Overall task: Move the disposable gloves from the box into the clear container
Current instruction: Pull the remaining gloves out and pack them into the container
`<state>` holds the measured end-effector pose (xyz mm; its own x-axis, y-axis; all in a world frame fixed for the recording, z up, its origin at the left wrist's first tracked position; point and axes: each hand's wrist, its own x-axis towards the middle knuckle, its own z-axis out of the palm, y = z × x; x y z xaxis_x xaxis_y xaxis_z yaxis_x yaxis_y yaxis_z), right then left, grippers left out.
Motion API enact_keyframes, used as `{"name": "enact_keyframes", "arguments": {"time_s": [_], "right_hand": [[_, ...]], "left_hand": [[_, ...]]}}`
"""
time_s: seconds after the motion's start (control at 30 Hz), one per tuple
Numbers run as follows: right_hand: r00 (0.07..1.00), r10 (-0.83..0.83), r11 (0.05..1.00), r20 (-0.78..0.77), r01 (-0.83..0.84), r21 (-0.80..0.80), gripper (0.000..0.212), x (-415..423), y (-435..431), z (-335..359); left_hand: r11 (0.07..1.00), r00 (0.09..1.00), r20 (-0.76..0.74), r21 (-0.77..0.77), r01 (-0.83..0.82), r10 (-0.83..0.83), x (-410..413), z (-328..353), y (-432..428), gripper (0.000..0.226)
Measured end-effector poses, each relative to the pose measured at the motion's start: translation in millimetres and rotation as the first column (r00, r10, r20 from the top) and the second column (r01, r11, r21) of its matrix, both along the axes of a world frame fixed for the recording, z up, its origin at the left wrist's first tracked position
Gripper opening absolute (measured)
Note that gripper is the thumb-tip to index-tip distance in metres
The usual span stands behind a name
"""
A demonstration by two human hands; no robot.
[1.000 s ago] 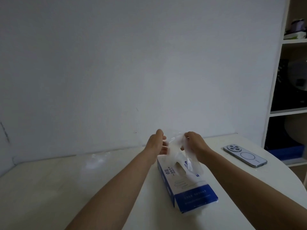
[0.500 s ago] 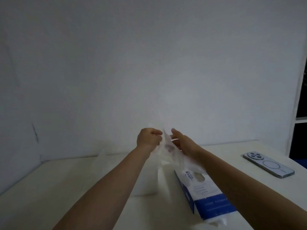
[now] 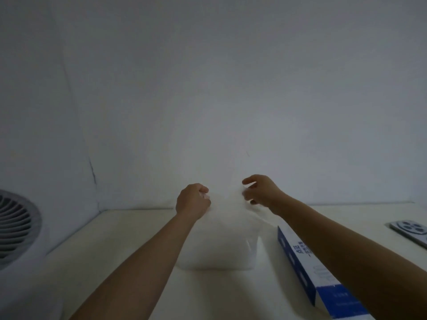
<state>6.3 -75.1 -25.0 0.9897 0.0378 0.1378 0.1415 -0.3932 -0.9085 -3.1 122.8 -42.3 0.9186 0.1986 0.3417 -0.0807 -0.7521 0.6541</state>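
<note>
- Stretching one glove [image 3: 227,199] above the clear container [image 3: 219,248]: left hand [image 3: 193,200] is clenching it, right hand [image 3: 261,191] is pinching it.
- One box [image 3: 337,301] is lying right of the container, lettering unreadable.

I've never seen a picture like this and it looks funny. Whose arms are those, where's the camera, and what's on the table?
Those arms belong to a person wearing a camera on their head, so you see what they see, looking down. The left hand grips thin see-through gloves, and the right hand seems to pinch their other side, over a clear container standing on the pale table. To the right lies the blue and white glove box, partly hidden by the right arm. A phone shows at the right edge and a round fan at the left.
</note>
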Motion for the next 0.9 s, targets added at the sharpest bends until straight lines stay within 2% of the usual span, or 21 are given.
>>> {"name": "enact_keyframes", "arguments": {"time_s": [0.07, 0.13, 0.2, 0.23, 0.3, 0.33, 0.4, 0.47, 0.53, 0.57, 0.6, 0.63, 0.67, 0.7, 0.73, 0.77, 0.8, 0.83, 0.87, 0.9], "right_hand": [[0.982, -0.095, 0.982, 0.163, 0.119, -0.145, 0.049, 5.5, 11.5, 3.3], [0.926, -0.105, 0.947, 0.363, 0.205, -0.247, 0.047, 2.8, 26.0, 8.8], [0.878, 0.012, 0.957, 0.478, 0.129, -0.260, 0.032, -2.8, 42.7, 13.5], [0.879, 0.112, 0.955, 0.464, 0.034, -0.295, 0.026, -6.1, 50.5, 13.6], [0.921, 0.278, 0.892, 0.274, -0.141, -0.430, 0.022, -6.6, 64.5, 7.2], [0.942, 0.297, 0.851, 0.154, -0.188, -0.489, 0.022, -3.1, 68.1, 2.1], [0.963, 0.252, 0.786, -0.099, -0.263, -0.559, 0.023, 7.4, 69.6, -10.8], [0.932, 0.184, 0.710, -0.313, -0.347, -0.613, 0.030, 16.2, 67.7, -21.9], [0.876, 0.168, 0.596, -0.452, -0.456, -0.661, 0.037, 21.3, 66.0, -29.5], [0.854, 0.168, 0.557, -0.492, -0.494, -0.668, 0.040, 24.7, 65.5, -32.6], [0.834, 0.169, 0.561, -0.525, -0.519, -0.645, 0.041, 24.9, 65.7, -33.7], [0.815, 0.167, 0.585, -0.554, -0.534, -0.610, 0.038, 26.0, 66.4, -34.5], [0.801, 0.168, 0.609, -0.574, -0.542, -0.579, 0.031, 26.1, 67.5, -35.6], [0.786, 0.169, 0.627, -0.595, -0.551, -0.550, 0.021, 26.1, 68.3, -35.4], [0.776, 0.164, 0.641, -0.609, -0.553, -0.532, 0.014, 27.1, 68.3, -36.1], [0.774, 0.162, 0.655, -0.612, -0.549, -0.520, 0.012, 27.8, 68.1, -36.6], [0.773, 0.165, 0.666, -0.612, -0.545, -0.509, 0.016, 28.6, 66.2, -37.9], [0.775, 0.175, 0.678, -0.608, -0.543, -0.496, 0.023, 28.6, 63.7, -37.9], [0.777, 0.187, 0.688, -0.601, -0.540, -0.484, 0.032, 29.9, 61.3, -37.5], [0.780, 0.204, 0.699, -0.592, -0.539, -0.470, 0.036, 31.4, 59.3, -35.9]], "left_hand": [[0.999, 0.999, -0.017, -0.019, -0.032, 0.031, 5.3, -6.1, 13.8, 0.025], [0.998, 0.997, -0.057, 0.037, -0.054, 0.056, 9.3, -10.7, 22.2, 0.031], [0.996, 0.990, -0.126, 0.076, -0.053, 0.063, 13.8, -14.9, 26.8, 0.040], [0.997, 0.984, -0.168, 0.063, -0.045, 0.055, 14.6, -16.5, 27.3, 0.044], [0.998, 0.972, -0.233, 0.054, -0.030, 0.042, 15.4, -20.2, 26.8, 0.049], [0.997, 0.965, -0.261, 0.076, -0.017, 0.036, 14.8, -20.6, 25.8, 0.051], [0.994, 0.942, -0.335, 0.105, 0.021, 0.015, 16.6, -23.1, 26.0, 0.049], [0.987, 0.903, -0.429, 0.141, 0.080, -0.012, 15.7, -23.0, 25.6, 0.044], [0.939, 0.880, -0.474, 0.316, 0.135, 0.033, 14.1, -21.3, 24.2, 0.046], [0.879, 0.895, -0.439, 0.454, 0.146, 0.078, 13.3, -19.1, 21.5, 0.045], [0.801, 0.927, -0.361, 0.583, 0.138, 0.103, 12.1, -16.5, 17.3, 0.043], [0.735, 0.960, -0.262, 0.670, 0.105, 0.102, 13.8, -13.3, 11.1, 0.038], [0.717, 0.981, -0.180, 0.693, 0.074, 0.073, 14.7, -10.5, 4.1, 0.033], [0.740, 0.989, -0.148, 0.668, 0.077, 0.030, 16.1, -6.7, -1.6, 0.027], [0.841, 0.977, -0.215, 0.526, 0.125, -0.011, 20.8, -4.3, -4.4, 0.023], [0.928, 0.935, -0.352, 0.331, 0.170, -0.046, 23.5, -0.5, -6.2, 0.022], [0.971, 0.841, -0.534, 0.143, 0.190, -0.086, 24.8, -0.4, -7.7, 0.023], [0.984, 0.724, -0.681, 0.032, 0.177, -0.108, 22.8, 0.3, -7.7, 0.028], [0.984, 0.641, -0.761, 0.024, 0.175, -0.096, 22.9, -1.2, -4.6, 0.035], [0.983, 0.611, -0.788, 0.047, 0.175, -0.071, 24.3, -4.1, -0.6, 0.040]]}}
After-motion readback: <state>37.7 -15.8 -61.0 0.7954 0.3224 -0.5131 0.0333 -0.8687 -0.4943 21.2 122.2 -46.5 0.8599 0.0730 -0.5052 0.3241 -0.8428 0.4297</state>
